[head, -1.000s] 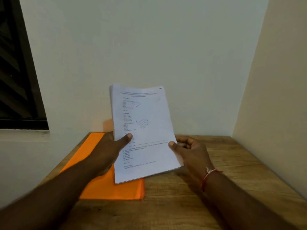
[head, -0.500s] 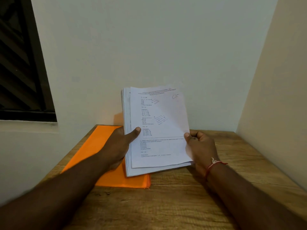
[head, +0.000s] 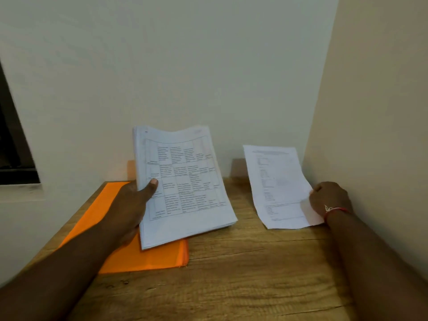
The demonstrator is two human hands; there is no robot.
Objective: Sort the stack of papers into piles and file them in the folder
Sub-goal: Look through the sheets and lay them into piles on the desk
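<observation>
The left hand [head: 129,205] grips the stack of papers [head: 185,186], thumb on the top page, and holds it tilted over the orange folder [head: 148,256]. Well right of the folder, the right hand [head: 328,200] pinches a single sheet [head: 278,186] in curled fingers [head: 322,189], raised over the bench [head: 231,279].

Plain study or office nook: wooden desk [head: 243,286] cornered by bare walls [head: 208,66], window [head: 14,147] left of desk, orange folder [head: 143,258] on it, printed papers [head: 185,181] above.
</observation>
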